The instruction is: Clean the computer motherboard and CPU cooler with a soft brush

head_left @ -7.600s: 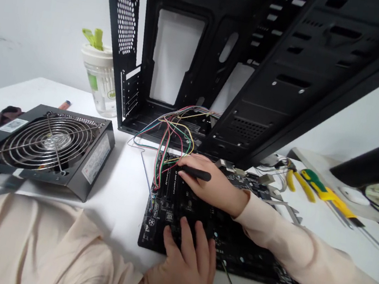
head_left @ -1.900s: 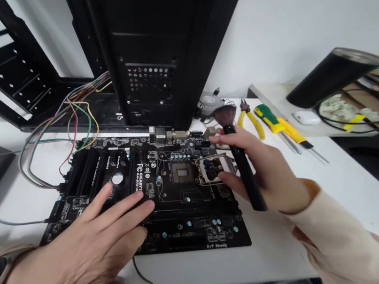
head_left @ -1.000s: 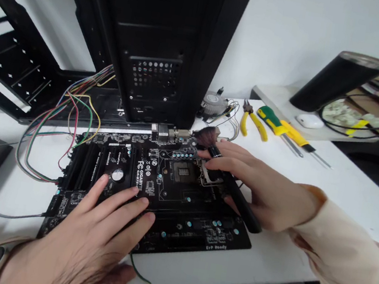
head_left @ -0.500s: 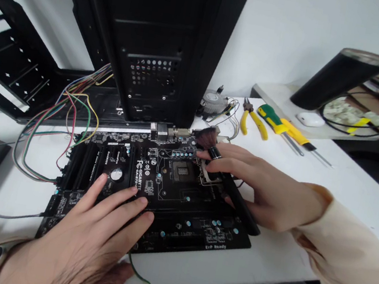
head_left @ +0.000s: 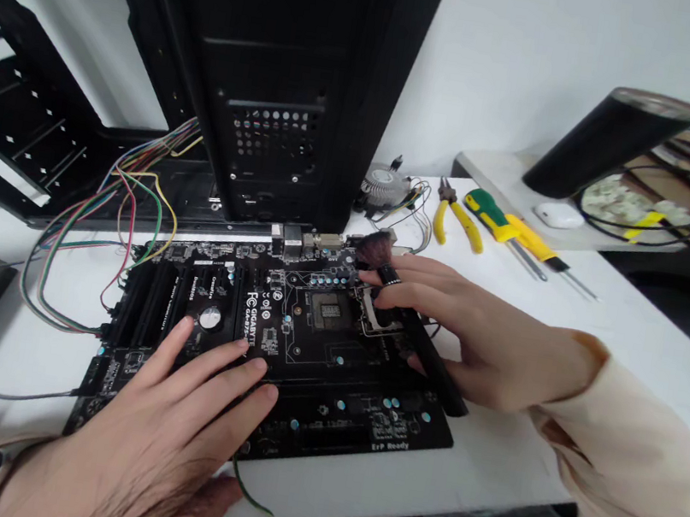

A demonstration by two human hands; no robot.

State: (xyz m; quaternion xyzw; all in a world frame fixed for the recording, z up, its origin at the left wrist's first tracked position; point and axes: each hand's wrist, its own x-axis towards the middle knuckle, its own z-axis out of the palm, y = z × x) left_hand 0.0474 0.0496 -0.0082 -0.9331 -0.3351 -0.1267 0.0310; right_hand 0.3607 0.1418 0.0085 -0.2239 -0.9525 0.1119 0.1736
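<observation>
A black motherboard (head_left: 310,357) lies flat on the white table, its bare CPU socket (head_left: 328,310) exposed and the socket's metal frame (head_left: 379,315) swung up. My left hand (head_left: 199,409) rests on the board's near left part, fingers spread, by the round coin battery (head_left: 210,318). In my right hand (head_left: 470,329) is a soft brush with a black handle (head_left: 428,353). Its dark bristles (head_left: 375,249) point away from me, over the board's far edge near the rear ports (head_left: 305,241). Whether the bristles touch the board I cannot tell.
An open black computer case (head_left: 295,70) stands behind the board, with coloured wires (head_left: 137,176) running to it. Right of the case lie a CPU cooler (head_left: 387,185), yellow-handled pliers (head_left: 455,216) and two screwdrivers (head_left: 505,226). A dark cylinder (head_left: 608,147) and white earbud case (head_left: 557,214) occupy a raised shelf.
The view has shifted slightly, so everything sits a little further left. Both hands keep nearly the same places on the board, and the brush stays in my right hand.
</observation>
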